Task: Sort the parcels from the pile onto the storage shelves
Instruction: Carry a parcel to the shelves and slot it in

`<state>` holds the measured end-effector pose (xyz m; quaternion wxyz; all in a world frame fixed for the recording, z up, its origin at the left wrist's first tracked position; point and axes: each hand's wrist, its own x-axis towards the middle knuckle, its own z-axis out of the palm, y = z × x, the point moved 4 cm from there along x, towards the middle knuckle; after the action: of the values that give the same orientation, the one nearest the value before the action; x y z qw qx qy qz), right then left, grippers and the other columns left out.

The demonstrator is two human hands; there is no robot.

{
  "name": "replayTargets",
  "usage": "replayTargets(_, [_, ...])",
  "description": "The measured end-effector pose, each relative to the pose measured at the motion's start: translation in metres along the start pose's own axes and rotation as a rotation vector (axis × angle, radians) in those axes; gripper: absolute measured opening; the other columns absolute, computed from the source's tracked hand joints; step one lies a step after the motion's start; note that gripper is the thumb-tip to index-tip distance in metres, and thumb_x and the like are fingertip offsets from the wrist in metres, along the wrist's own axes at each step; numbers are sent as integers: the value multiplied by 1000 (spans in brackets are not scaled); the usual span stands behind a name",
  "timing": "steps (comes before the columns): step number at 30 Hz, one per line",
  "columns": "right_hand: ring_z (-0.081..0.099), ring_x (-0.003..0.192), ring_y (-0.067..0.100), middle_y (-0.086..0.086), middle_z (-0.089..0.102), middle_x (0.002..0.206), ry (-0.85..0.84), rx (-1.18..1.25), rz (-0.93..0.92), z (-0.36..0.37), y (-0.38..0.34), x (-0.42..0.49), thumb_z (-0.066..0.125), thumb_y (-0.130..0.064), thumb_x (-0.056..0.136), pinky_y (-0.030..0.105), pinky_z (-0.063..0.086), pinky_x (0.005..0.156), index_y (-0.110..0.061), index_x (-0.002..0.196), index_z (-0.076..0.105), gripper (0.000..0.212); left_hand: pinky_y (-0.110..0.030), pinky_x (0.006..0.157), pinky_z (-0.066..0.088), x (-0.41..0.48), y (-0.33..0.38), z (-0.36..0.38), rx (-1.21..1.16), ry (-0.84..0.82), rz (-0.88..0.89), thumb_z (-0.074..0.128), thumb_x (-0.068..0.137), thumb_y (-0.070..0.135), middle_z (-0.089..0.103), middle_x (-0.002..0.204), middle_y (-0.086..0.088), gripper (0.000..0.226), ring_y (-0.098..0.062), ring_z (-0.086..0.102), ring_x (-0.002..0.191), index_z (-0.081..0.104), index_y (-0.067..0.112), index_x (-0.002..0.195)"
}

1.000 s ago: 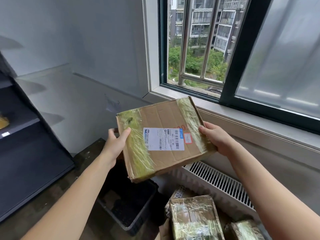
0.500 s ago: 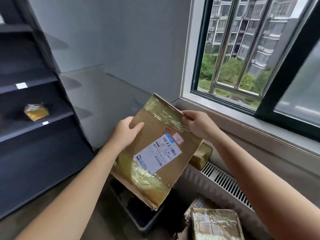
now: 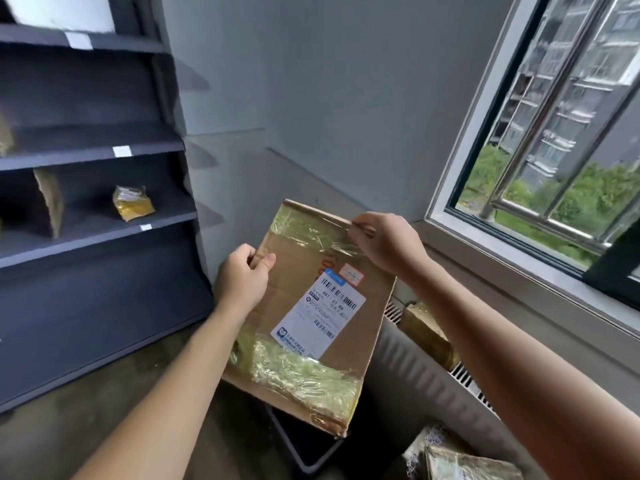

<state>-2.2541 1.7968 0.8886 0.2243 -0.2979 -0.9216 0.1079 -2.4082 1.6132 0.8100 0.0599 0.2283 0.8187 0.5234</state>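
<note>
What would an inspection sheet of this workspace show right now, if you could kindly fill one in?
Surface: dark floor; shelves at left, white tags on their edges.
Job's things: flat cardboard parcel held tilted in the air, label facing the camera; yellow packet and upright cardboard piece on one shelf; taped parcels at lower right; brown parcel at the radiator's top.
Clutter: black tray on the floor below the held parcel.
Hands: left hand grips the parcel's left edge; right hand pinches its top right corner.
Cables: nothing seen.
Surroundings: grey wall, radiator, barred window.
</note>
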Motion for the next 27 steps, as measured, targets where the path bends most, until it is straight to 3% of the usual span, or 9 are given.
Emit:
replayTargets(3, [50,125,27,2,59,132,45,60,-28,33,-41,13,62,-41,91,39,47,97,-25,128,61,40,-32,56,32,12,-30,-50,-52,125,-69,61,94,31,51,65,-2,34,-23,46,60,47,6,76])
replayTargets(5, [38,139,26,5,39,151,19,219,1,58,-72,18,66,-42,88,43,40,109,-24,145,42,65,-32,56,32,18,-51,-84,-101,206,-106,60,94,30,49,65,-1,34,-23,45,61,43,10,72])
replayTargets(7, [28,145,22,7,27,158,-11,398,13,80,-110,21,70,-43,86,36,30,116,-23,155,22,86,-33,58,35,23,-70,-119,-150,275,-137,59,95,30,49,66,1,33,-22,46,61,43,12,73])
replayTargets(9, [34,142,17,6,32,155,-52,572,39,100,-150,23,73,-41,85,25,29,111,-20,157,13,95,-34,60,37,25,-87,-154,-169,344,-158,58,95,29,50,67,1,31,-22,48,62,45,13,73])
replayTargets(13, [61,116,7,-8,59,130,-226,855,44,148,-226,29,75,-25,87,25,44,101,-23,151,22,83,-33,58,34,27,-120,-227,-142,484,-200,56,96,31,50,67,3,31,-21,47,63,44,14,73])
replayTargets(16, [61,115,3,-10,58,132,-374,993,12,173,-282,35,81,-22,81,29,47,103,-29,152,22,93,-33,62,36,23,-143,-274,-132,544,-229,55,97,31,54,74,4,25,-20,51,68,49,10,85])
replayTargets(22, [64,113,18,-3,62,125,-595,1108,-61,210,-388,43,82,-19,78,47,50,101,-36,152,18,100,-32,56,34,21,-184,-355,-118,654,-280,51,99,31,50,74,1,25,-18,50,66,43,11,86])
replayTargets(25, [66,109,14,-5,64,121,-652,1097,-131,233,-439,54,81,-17,79,45,51,99,-37,146,24,91,-30,54,34,26,-203,-392,-105,706,-330,50,100,31,51,76,1,25,-15,50,65,43,9,91])
replayTargets(27, [66,103,9,-7,65,118,-698,1110,-165,247,-474,61,80,-15,80,34,56,88,-41,142,25,86,-31,55,34,32,-218,-417,-122,744,-348,50,100,31,50,77,1,25,-17,50,66,43,8,93])
